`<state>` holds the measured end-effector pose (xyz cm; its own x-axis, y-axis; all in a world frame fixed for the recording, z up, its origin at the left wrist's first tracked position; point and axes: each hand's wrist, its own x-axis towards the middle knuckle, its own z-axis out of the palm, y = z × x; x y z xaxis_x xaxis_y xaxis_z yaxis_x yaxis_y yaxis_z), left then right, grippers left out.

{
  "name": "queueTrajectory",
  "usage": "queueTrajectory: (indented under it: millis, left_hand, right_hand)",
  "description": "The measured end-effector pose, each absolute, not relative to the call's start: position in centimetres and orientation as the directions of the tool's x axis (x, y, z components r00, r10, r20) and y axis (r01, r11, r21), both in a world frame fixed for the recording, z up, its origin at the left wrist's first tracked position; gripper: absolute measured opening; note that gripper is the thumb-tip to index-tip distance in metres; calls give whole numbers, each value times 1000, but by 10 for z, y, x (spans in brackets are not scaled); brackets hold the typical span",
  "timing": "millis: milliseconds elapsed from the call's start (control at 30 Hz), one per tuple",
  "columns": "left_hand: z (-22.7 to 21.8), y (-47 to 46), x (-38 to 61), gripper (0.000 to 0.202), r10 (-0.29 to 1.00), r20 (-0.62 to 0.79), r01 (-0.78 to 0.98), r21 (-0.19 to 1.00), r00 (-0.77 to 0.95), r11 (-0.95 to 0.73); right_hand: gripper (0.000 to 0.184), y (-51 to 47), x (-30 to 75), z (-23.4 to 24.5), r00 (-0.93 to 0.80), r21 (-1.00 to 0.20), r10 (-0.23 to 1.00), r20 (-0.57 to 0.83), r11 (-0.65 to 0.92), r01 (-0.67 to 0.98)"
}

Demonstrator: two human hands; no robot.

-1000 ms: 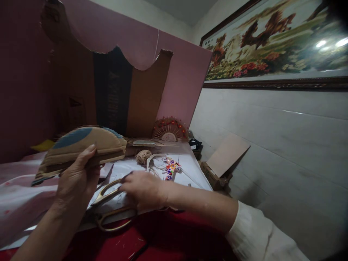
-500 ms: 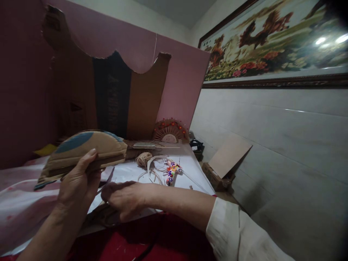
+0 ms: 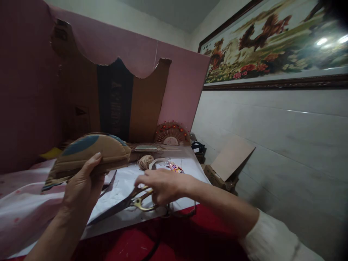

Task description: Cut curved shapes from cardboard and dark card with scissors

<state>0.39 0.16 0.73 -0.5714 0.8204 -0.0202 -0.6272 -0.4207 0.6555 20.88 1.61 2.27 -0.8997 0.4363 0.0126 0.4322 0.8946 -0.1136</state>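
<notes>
My left hand [image 3: 83,185] is closed round the lower edge of a curved cardboard piece [image 3: 92,154] with a blue patch, held up above the table. My right hand [image 3: 163,185] grips the brass handles of large scissors [image 3: 127,203]. Their blades point left, low over the white sheet [image 3: 122,181]. A ball of twine [image 3: 146,162] and a small colourful beaded item [image 3: 175,167] lie just beyond my right hand.
A tall cardboard and pink backdrop [image 3: 141,101] stands behind the table. A fan-shaped piece with red pins [image 3: 171,134] leans against it. At the right are a tiled wall, a brown board [image 3: 231,156] on a box and a framed picture [image 3: 274,43].
My right hand has taken hold of the scissors by the handles and drawn them to the right, lifting them off the table. The left hand keeps the cardboard piece almost still.
</notes>
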Motion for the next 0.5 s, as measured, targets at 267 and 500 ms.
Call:
queueTrajectory:
  millis: [267,500]
  left_hand:
    - [2,-3,6,21,833,30,-606,672,-552,-426]
    - [-22,-6,28,24,919,-84,-632,750,-385,-197]
  right_hand:
    - [62,20,326,4,-574,-881,818,36,297,368]
    - [53,-8,301,-24,-429,-995,899,90,66,-71]
